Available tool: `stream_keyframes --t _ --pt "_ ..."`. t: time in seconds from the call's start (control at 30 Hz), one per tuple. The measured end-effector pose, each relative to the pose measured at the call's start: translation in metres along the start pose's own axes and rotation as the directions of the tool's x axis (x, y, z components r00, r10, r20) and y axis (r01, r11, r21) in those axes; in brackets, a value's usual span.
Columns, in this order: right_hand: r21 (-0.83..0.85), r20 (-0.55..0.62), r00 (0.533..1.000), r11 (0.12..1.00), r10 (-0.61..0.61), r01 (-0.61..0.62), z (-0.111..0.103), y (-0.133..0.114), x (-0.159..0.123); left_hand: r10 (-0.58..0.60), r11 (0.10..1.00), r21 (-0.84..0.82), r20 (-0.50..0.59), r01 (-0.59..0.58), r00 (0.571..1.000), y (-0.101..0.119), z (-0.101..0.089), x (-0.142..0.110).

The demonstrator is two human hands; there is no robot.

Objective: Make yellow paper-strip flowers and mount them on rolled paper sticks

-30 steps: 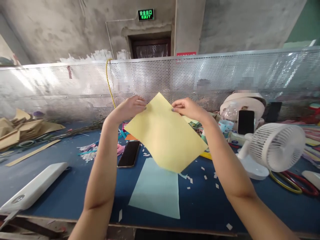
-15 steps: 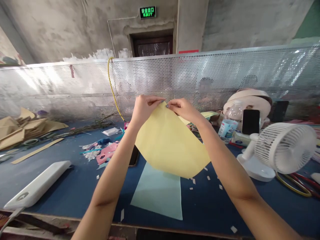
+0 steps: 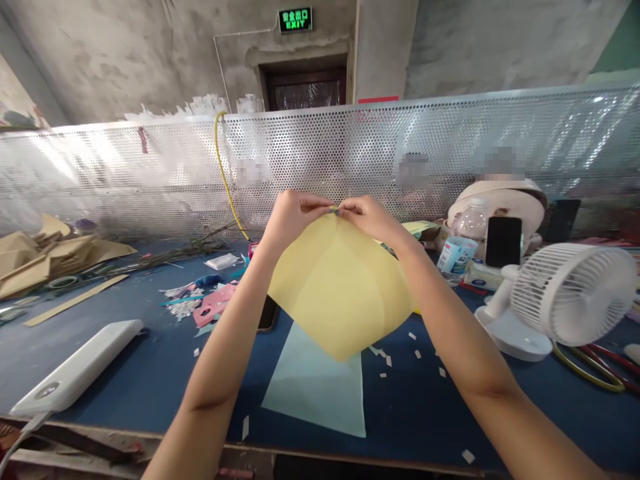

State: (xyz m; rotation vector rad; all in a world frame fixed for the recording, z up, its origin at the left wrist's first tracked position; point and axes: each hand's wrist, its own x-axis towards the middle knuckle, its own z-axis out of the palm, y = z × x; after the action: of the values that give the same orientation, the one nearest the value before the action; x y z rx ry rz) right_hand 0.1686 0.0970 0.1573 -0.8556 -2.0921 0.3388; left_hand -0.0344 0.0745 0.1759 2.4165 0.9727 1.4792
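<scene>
A thin yellow sheet (image 3: 345, 287), paper or fabric, hangs from my fingers above the table. My left hand (image 3: 299, 210) pinches its top point from the left. Close beside it, my right hand (image 3: 363, 215) pinches the same gathered top from the right, the fingertips of both hands almost touching. Below the gathered point the yellow sheet spreads wide, with a pointed lower edge and overlapping layers that show as darker bands. Underneath, a pale blue sheet (image 3: 317, 393) lies flat on the table, its upper part hidden by the yellow one.
On the left lie a white power bank (image 3: 80, 367), pink scraps (image 3: 215, 303) and brown paper (image 3: 60, 260). A dark phone (image 3: 267, 313) is partly behind my left arm. At right stand a white fan (image 3: 570, 293), a bottle (image 3: 470, 220) and an upright phone (image 3: 503, 241). A perforated metal screen (image 3: 310, 153) backs the table.
The yellow sheet has turned and refolded, its lower corner now nearer the middle. My fingertips have come closer together at its top, the left hand shifting slightly right.
</scene>
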Motion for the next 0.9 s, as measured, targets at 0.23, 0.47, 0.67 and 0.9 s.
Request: stream_keyframes --t 0.23,0.47,0.67,0.9 --pt "-0.086 0.078 0.997 0.996 0.005 0.001 -0.003 -0.004 -0.003 0.074 0.980 0.185 -0.005 -0.072 0.997 -0.011 0.000 0.002" --pt "-0.104 0.115 0.993 0.995 0.012 0.000 -0.002 -0.008 -0.004 0.038 0.951 0.308 -0.005 -0.035 0.999 -0.021 0.000 0.003" --pt "-0.102 0.126 0.992 0.995 0.031 -0.018 -0.003 -0.007 -0.005 0.062 0.913 0.405 -0.028 -0.045 0.998 -0.020 0.000 0.003" --pt "-0.119 0.142 0.988 0.992 0.052 -0.035 -0.002 -0.008 -0.005 0.093 0.842 0.533 -0.006 -0.076 0.996 -0.022 0.001 0.004"
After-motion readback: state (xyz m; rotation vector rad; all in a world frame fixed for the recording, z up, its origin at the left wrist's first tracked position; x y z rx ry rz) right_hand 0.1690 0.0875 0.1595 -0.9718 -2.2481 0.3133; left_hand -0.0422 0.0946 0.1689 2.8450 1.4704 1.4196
